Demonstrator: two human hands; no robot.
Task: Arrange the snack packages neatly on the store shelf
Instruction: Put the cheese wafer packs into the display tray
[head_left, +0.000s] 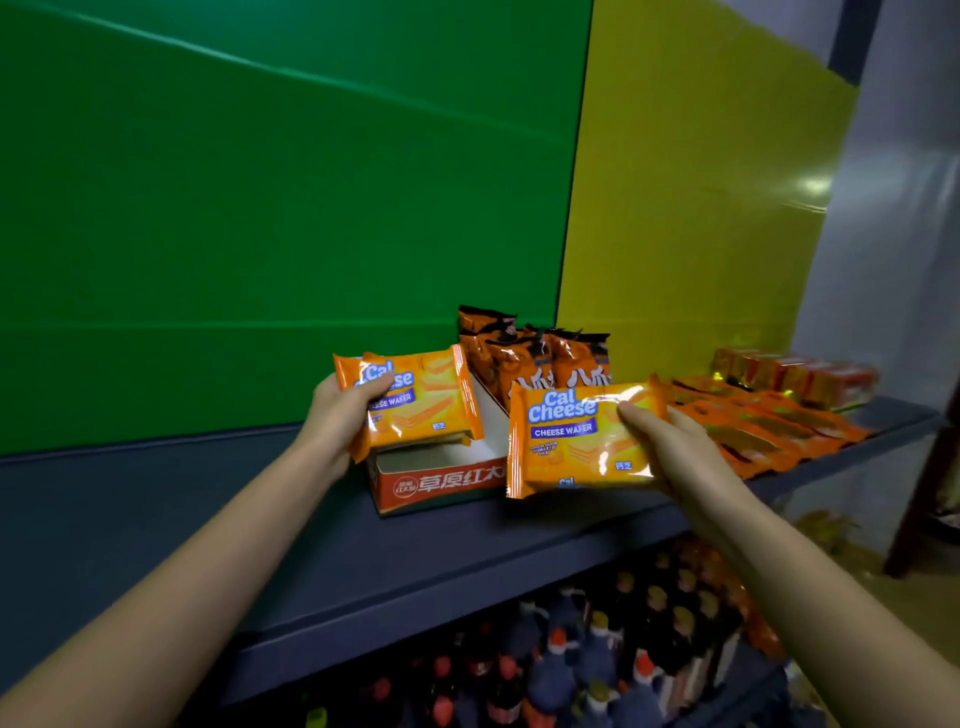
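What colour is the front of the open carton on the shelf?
The carton front is red with white lettering; head view shows it.

The head camera is looking forward and down from the person's head, facing the green and yellow back wall and sitting close to the dark shelf (wide-angle, so lines are bowing).

Dark blue shelf. A red carton sits mid-shelf, with orange packs lying flat in an overlapping row to its right. Red-gold boxes stand behind the packs.
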